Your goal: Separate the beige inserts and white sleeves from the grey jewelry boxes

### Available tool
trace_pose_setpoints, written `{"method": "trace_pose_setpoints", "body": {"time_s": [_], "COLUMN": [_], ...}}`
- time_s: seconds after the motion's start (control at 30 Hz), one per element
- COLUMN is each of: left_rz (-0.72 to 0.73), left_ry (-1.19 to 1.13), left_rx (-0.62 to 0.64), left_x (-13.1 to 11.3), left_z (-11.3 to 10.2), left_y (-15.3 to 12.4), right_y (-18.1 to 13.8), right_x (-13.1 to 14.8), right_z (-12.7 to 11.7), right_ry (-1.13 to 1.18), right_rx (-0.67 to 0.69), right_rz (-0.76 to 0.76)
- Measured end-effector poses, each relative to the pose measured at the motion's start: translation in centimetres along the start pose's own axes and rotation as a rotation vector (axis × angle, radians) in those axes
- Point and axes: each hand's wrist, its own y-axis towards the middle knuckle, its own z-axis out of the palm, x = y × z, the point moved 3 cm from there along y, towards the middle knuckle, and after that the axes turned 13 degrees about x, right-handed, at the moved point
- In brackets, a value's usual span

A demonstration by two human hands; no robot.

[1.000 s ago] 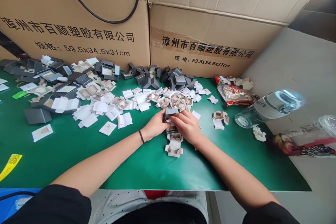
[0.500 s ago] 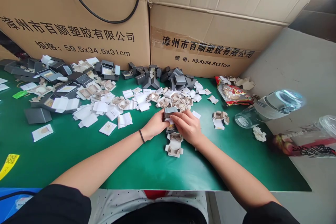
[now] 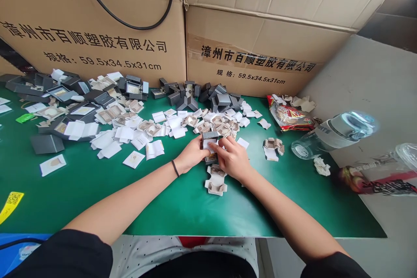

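A small grey hinged box (image 3: 209, 142) stands open between my hands, its lid raised and a white lining showing inside. My left hand (image 3: 191, 155) grips its left side with curled fingers. From the right, my right hand (image 3: 233, 157) closes on it, fingertips pressed at the box's opening. Just in front of my hands lie white and beige card inserts (image 3: 216, 181) on the green mat (image 3: 182, 208). Behind the box is a heap of similar inserts (image 3: 217, 125).
Two large cardboard cartons (image 3: 254, 47) wall off the back. Grey boxes (image 3: 218, 97) and white cards (image 3: 107, 139) litter the mat's left and middle. A snack packet (image 3: 286, 115), a lying clear bottle (image 3: 335, 132) and crumpled paper (image 3: 322, 166) sit right, near the mat's edge.
The box's lid has swung up, so the white inside now shows. Both hands have stayed in place around it, with fingers shifting slightly.
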Motion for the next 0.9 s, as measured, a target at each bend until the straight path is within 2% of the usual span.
{"method": "trace_pose_setpoints", "body": {"time_s": [0.33, 0.6, 0.9], "left_rz": [0.009, 0.033, 0.008], "left_ry": [0.074, 0.083, 0.107], "left_rx": [0.012, 0.008, 0.002], "left_x": [0.91, 0.90, 0.77], "left_z": [-0.38, -0.36, -0.37], "left_y": [0.38, 0.29, 0.17], "right_y": [-0.14, 0.07, 0.24], "right_x": [-0.18, -0.18, -0.59], "right_z": [0.64, 0.35, 0.67], "right_ry": [0.088, 0.185, 0.279], "right_rx": [0.097, 0.134, 0.245], "right_rz": [0.101, 0.095, 0.105]}}
